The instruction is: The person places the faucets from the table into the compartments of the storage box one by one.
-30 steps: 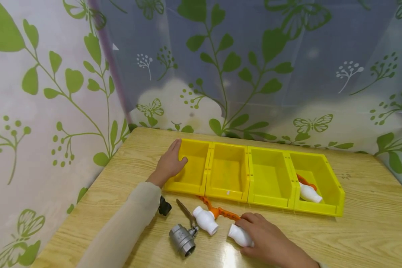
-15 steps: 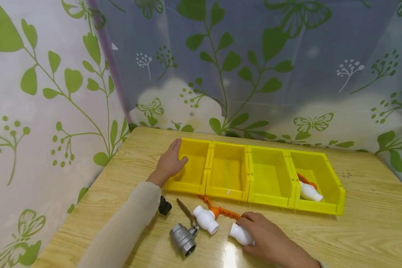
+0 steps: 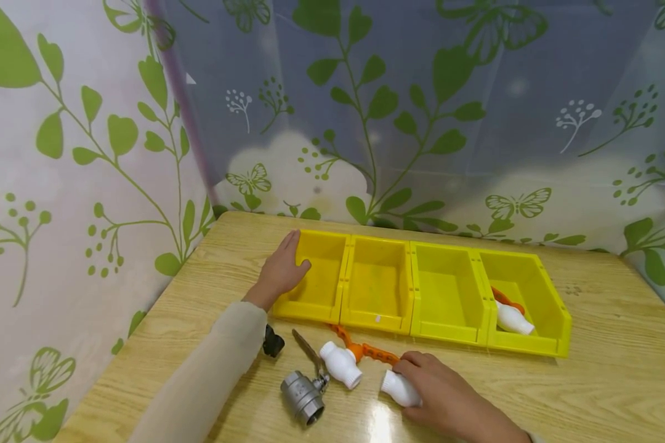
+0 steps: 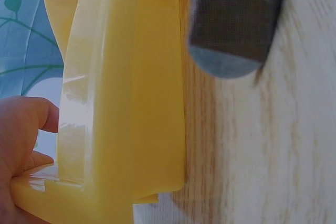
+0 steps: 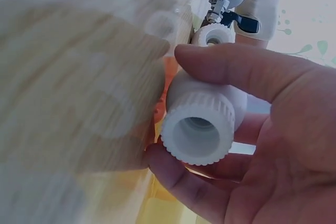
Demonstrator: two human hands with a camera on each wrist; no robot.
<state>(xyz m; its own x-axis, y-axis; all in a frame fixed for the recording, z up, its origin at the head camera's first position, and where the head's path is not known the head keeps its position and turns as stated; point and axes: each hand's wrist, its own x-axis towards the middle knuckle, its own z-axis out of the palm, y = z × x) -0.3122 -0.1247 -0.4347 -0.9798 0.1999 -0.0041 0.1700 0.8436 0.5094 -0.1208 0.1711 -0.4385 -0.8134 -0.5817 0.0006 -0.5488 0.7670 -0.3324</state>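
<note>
My right hand (image 3: 449,397) grips a white plastic ball valve (image 3: 399,389) at the table's front. Thumb and fingers curl round its body in the right wrist view, where its ribbed round opening (image 5: 197,137) faces the camera. My left hand (image 3: 279,274) holds the side wall of the leftmost yellow bin (image 3: 305,311), thumb inside and fingers along the outside. Just left of the gripped valve lies another white ball valve (image 3: 340,364) with an orange handle. A steel ball valve (image 3: 302,397) with a lever lies beside it.
Three more yellow bins adjoin in a row: second (image 3: 374,320), third (image 3: 449,332) and rightmost (image 3: 532,344). A white valve (image 3: 512,318) with an orange handle sits in the rightmost. A black part (image 3: 273,341) lies near my left sleeve (image 3: 210,369). Patterned cloth (image 3: 393,123) hangs behind the table.
My right hand and the white ball valve have shifted very slightly to the right. My left hand stays on the bin wall.
</note>
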